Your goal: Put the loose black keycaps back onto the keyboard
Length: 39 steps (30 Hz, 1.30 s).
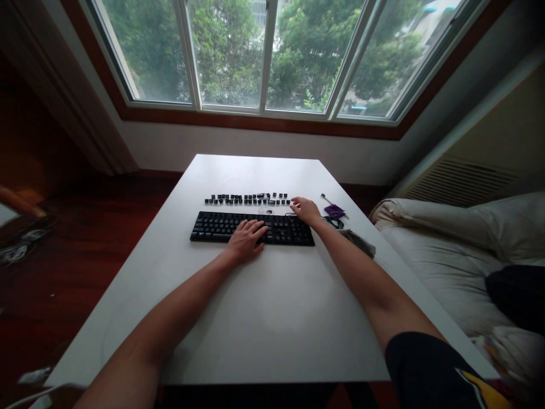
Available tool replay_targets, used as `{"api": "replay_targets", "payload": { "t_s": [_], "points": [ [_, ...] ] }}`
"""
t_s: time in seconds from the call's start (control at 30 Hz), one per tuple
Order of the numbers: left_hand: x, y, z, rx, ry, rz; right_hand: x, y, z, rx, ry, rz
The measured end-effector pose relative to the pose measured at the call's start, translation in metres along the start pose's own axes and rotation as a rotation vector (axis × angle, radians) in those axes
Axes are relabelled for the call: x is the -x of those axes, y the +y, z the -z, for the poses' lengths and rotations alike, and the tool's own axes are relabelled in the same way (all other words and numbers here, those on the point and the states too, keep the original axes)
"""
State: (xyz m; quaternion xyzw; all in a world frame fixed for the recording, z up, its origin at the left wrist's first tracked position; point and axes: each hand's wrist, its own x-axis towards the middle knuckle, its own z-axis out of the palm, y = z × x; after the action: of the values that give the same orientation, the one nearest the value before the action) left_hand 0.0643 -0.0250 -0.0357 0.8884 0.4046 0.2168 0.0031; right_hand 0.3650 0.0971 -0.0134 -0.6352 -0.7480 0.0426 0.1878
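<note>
A black keyboard (213,227) lies across the white table. My left hand (247,236) rests on its middle-right part, fingers stretched out and spread over the keys. Beyond the keyboard's right end is my right hand (305,209), its fingertips pointing left at the end of the rows of loose black keycaps (242,200). Its thumb and fingers look slightly apart, and I see nothing held between them. A small round clear item (266,211) lies between the keycaps and the keyboard.
Right of my right hand are a purple cloth or pouch (334,211), a thin brush-like stick (327,198), a coiled black cable (334,222) and a greyish plastic bag (360,243). A light-covered sofa (443,250) stands along the table's right side. A window (264,57) is ahead.
</note>
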Motion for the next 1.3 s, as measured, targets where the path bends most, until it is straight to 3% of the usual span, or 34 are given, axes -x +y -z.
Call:
{"api": "replay_targets", "payload": {
  "t_s": [0.2,0.43,0.6,0.77,0.97,1.3],
  "points": [
    [-0.001,-0.001,0.000,0.003,-0.001,0.002,-0.033,-0.005,-0.016,0.114,-0.027,-0.051],
    [-0.002,0.000,0.000,0.006,-0.002,-0.001,-0.034,-0.011,-0.017,0.193,-0.086,-0.044],
    [-0.001,0.000,0.000,0.012,0.002,0.004,-0.026,-0.013,-0.010,0.144,-0.034,-0.074],
    [-0.001,0.000,0.000,0.017,0.003,0.003,0.002,-0.017,-0.003,0.001,0.016,0.051],
    [-0.001,0.002,0.001,0.014,0.012,0.003,0.030,-0.021,0.009,-0.072,-0.076,0.208],
    [-0.002,0.001,0.000,0.006,0.011,-0.003,0.031,-0.032,0.019,0.100,-0.219,0.282]
  ]
}}
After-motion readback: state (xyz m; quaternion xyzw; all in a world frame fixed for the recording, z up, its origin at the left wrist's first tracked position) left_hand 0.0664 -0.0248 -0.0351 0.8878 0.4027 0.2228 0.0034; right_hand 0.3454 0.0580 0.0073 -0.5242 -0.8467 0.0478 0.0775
